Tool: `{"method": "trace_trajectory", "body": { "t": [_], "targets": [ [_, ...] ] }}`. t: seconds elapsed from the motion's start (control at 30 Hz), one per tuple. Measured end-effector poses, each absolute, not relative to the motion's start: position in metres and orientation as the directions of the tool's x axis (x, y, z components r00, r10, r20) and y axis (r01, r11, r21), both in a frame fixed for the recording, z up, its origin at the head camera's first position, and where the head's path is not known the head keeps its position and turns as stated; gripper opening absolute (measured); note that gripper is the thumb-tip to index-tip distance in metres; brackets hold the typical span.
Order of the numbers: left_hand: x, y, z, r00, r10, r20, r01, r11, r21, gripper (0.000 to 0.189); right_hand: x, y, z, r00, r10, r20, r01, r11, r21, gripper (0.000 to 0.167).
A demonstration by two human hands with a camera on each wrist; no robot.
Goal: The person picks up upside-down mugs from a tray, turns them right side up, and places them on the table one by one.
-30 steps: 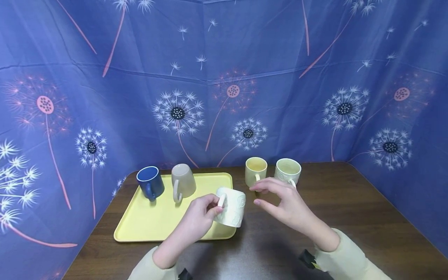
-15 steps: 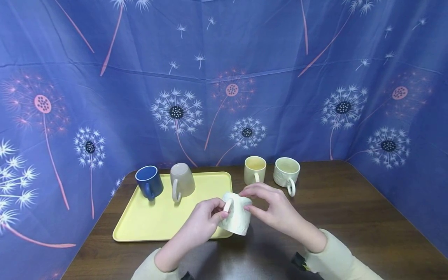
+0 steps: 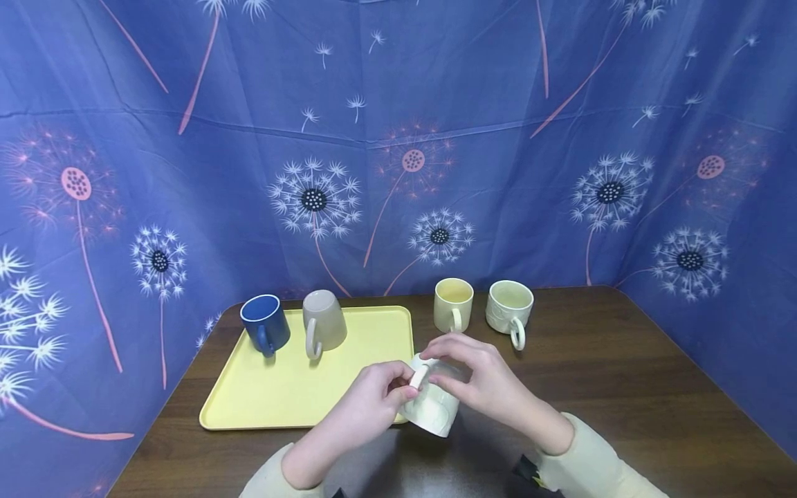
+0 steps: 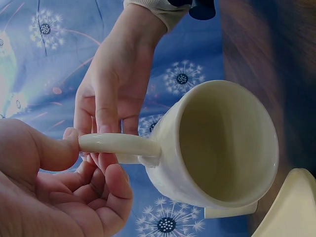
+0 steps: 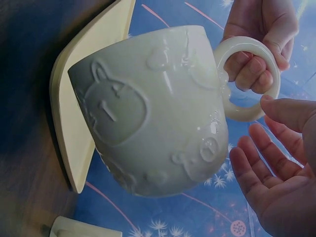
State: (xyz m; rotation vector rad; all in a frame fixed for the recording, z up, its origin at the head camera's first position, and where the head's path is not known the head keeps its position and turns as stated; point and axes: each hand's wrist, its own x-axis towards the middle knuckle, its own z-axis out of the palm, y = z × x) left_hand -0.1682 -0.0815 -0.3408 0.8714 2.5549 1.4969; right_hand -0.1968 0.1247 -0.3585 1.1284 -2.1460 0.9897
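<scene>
A white mug (image 3: 436, 401) with raised animal figures is held tilted in the air by the tray's right front corner. My left hand (image 3: 370, 398) pinches its handle (image 5: 269, 52). The left fingers (image 5: 252, 74) pass through the loop. In the left wrist view the mug's hollow inside (image 4: 222, 143) shows. My right hand (image 3: 476, 370) is over the handle side; in the right wrist view its thumb touches the handle's outer edge. The other right fingers (image 5: 269, 155) extend loosely below the handle.
A yellow tray (image 3: 261, 401) lies at left. On it are a blue mug (image 3: 268, 325), tilted at the tray's edge, and an upside-down grey mug (image 3: 326, 321). Behind the hands stand a yellowish mug (image 3: 451, 315) and a pale green mug (image 3: 507, 318). A blue cloth (image 3: 498, 173) hangs behind.
My right hand has come in from the right to the white mug. The mug has moved slightly right and nearer, and turned with its handle toward the right hand.
</scene>
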Motion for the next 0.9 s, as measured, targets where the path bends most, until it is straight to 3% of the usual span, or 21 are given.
{"method": "trace_trajectory", "body": {
  "t": [0.27, 0.57, 0.9],
  "targets": [
    [-0.1679, -0.0768, -0.3414, -0.826, 0.513, 0.235, 0.455, 0.358, 0.816, 0.004, -0.1971, 0.1224, -0.3611, -0.502, -0.474, 0.724, -0.862, 0.342, -0.374, 0.039],
    [-0.1677, -0.0745, -0.3403, -0.826, 0.516, 0.225, 0.453, 0.371, 0.811, 0.005, -0.2, 0.1234, -0.3658, -0.514, -0.488, 0.705, -0.857, 0.3, -0.418, 0.029],
    [-0.1703, -0.0734, -0.3395, -0.815, 0.529, 0.238, 0.478, 0.38, 0.792, 0.005, -0.2016, 0.1239, -0.3682, -0.437, -0.478, 0.762, -0.898, 0.279, -0.339, 0.032]
  ]
}}
